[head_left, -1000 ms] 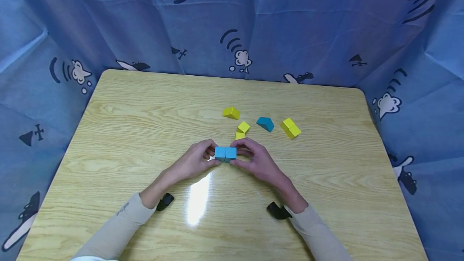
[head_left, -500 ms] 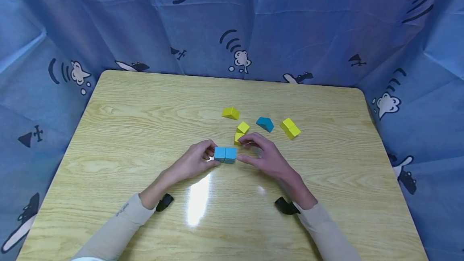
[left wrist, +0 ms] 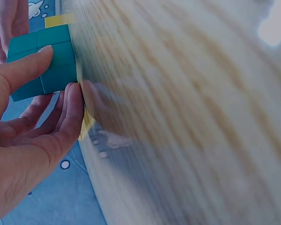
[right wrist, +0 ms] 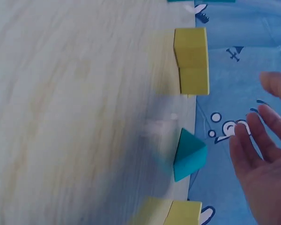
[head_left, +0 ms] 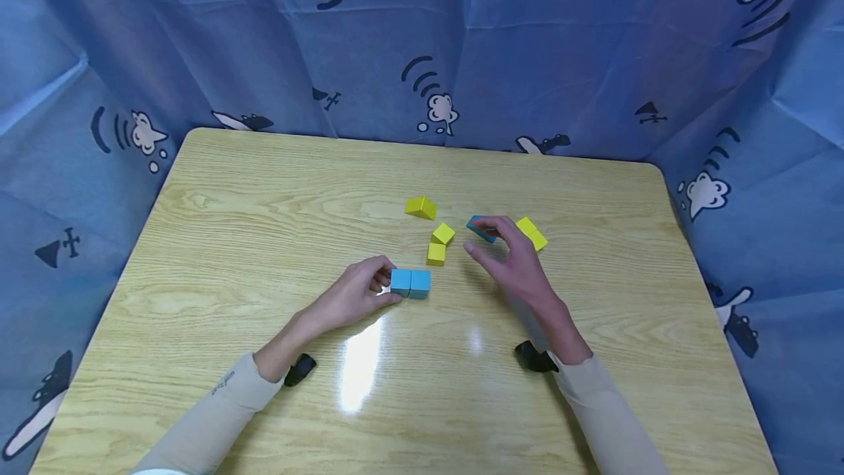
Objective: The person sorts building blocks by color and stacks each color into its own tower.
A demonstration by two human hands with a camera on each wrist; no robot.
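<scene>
My left hand [head_left: 356, 290] pinches the left side of a small stack of blue cubes [head_left: 410, 283] on the table. In the left wrist view the thumb lies across the face of the blue cubes [left wrist: 56, 65], with fingers at the opposite side. The stack is two cubes wide and two high. My right hand [head_left: 517, 259] hovers over a blue triangular block [head_left: 481, 230], thumb and fingers spread apart and nothing between them. It partly hides that block in the head view; the right wrist view shows the triangular block [right wrist: 191, 157] lying apart from the fingers.
Two yellow cubes, one nearer [head_left: 436, 253] and one farther [head_left: 443, 233], sit just behind the blue stack. A yellow triangular block [head_left: 420, 207] lies farther back. To the right, a pair of yellow cubes [head_left: 532, 233] is partly behind my right hand. A blue patterned curtain [head_left: 369, 42] surrounds the wooden table [head_left: 264, 189].
My right hand has let go of the blue stack's right side and moved right and away from me, over the blue triangular block. The left hand and the stack stay in place.
</scene>
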